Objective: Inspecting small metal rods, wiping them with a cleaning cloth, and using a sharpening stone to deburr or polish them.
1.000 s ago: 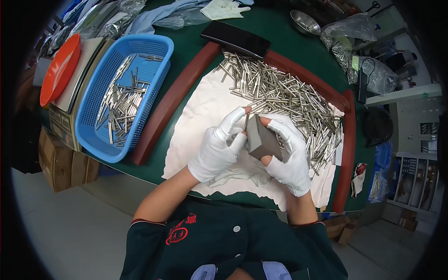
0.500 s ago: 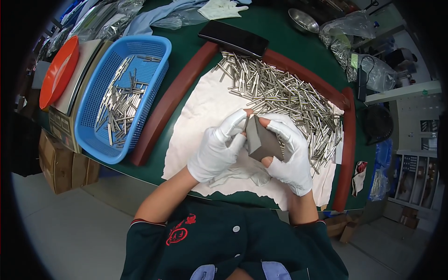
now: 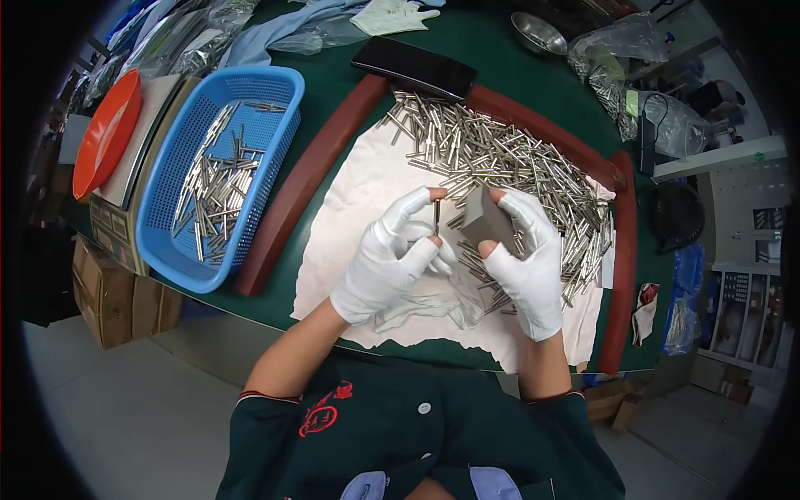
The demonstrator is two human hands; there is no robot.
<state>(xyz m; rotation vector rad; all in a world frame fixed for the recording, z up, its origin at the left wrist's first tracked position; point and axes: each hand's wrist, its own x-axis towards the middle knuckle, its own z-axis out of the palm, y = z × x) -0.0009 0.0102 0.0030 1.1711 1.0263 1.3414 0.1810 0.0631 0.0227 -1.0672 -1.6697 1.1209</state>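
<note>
White gloves with bare fingertips cover both my hands. My left hand (image 3: 390, 254) pinches a thin metal pin (image 3: 437, 218) upright between thumb and index finger. A grey block (image 3: 488, 220), like a sanding sponge, is gripped in my right hand (image 3: 531, 258), its thumb and fingers on opposite sides. A small gap separates pin and block. Beyond and beside my right hand lies a large heap of similar metal pins (image 3: 483, 150) on a pale cloth (image 3: 337, 229). Below my left hand, a crumpled white glove or cloth (image 3: 433, 308) rests on that cloth.
Dark red wooden bars (image 3: 308, 187) frame the cloth. Left of them, a blue perforated basket (image 3: 154, 208) holds more pins. A black phone (image 3: 414, 68) lies across the far bar. Further back are a metal bowl (image 3: 537, 33) and plastic bags (image 3: 621, 40); an orange tray (image 3: 107, 133) leans far left.
My right hand has moved the grey block slightly right, away from the pin. The pin, earlier close against the block, now stands apart from it in my left fingers.
</note>
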